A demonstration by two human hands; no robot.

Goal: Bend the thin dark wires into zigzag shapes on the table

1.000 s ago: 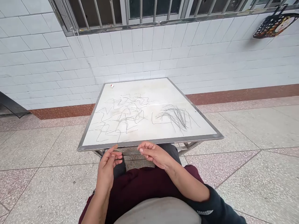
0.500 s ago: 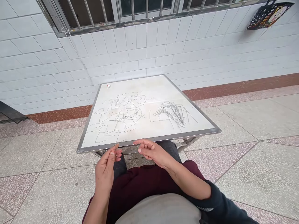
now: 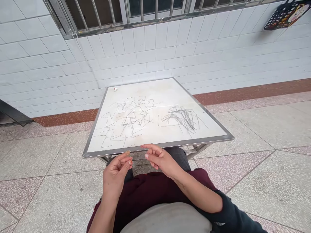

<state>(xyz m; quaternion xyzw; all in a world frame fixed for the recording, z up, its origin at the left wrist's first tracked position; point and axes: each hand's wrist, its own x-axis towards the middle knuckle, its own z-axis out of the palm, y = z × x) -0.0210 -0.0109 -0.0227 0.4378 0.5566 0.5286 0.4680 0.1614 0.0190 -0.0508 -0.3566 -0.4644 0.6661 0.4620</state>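
A white table with a grey metal rim carries many thin dark wire-like strands, bent ones on the left and a straighter bundle on the right. My left hand is before the near edge, thumb and fingers pinched together; a small tan piece shows at its fingertips, and whatever else it grips is too small to name. To its right is my right hand, index finger stretched toward the left, thumb and other fingers curled. A very thin strand seems to lie by its fingertips. The hands are apart.
A small white and red item sits at the table's far left corner. Behind stands a white tiled wall with a barred window. A patterned bag hangs at the upper right. My legs are under the table's near edge.
My left hand has moved slightly right and its thumb has shifted toward the fingertips. The right hand has barely moved. The whole view has shifted a little.
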